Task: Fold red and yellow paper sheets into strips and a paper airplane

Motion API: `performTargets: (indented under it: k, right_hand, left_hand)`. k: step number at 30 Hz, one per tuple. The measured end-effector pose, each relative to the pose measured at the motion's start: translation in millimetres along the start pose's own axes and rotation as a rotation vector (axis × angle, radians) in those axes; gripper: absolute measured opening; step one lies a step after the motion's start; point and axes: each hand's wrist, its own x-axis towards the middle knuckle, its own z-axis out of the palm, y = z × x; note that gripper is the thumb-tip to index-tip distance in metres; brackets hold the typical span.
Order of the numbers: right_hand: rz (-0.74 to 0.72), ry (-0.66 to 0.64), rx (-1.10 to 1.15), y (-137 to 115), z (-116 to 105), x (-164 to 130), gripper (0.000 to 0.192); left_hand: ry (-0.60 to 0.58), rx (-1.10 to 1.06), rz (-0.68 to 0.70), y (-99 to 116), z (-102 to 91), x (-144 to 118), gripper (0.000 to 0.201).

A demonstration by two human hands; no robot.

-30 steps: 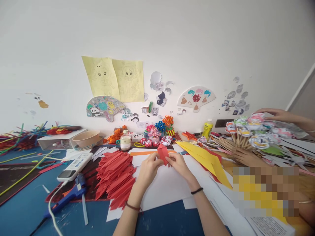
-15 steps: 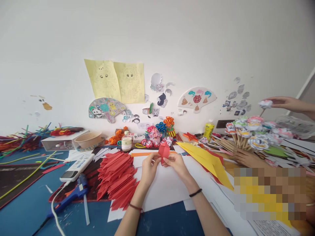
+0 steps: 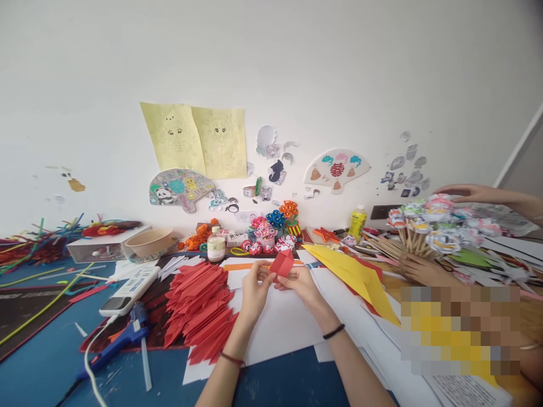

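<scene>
Left hand (image 3: 254, 284) and right hand (image 3: 300, 282) both pinch the red folded paper (image 3: 281, 264), fingertips on its lower edges, piece held just above the white sheets (image 3: 284, 322) on the table (image 3: 46, 362). For a clean fold: align edges first, then crease from the centre outward. Stack of red folded pieces (image 3: 199, 308) lies just left of the left hand.
</scene>
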Motion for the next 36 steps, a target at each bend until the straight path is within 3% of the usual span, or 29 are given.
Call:
performTargets:
  k: [20, 29, 36]
  right_hand:
    - [-0.020, -0.031, -0.067, -5, 3, -3, 0.053]
    - [-0.110, -0.019, -0.153, -9, 1, -4, 0.040]
    - [0.006, -0.022, -0.079, -6, -1, -4, 0.041]
  left_hand:
    - [-0.030, -0.037, -0.076, -4, -7.7, 5, 0.029]
    - [-0.151, -0.085, -0.126, -5, -9.0, 5, 0.033]
    - [-0.136, 0.008, -0.108, -1, -10.9, 4, 0.032]
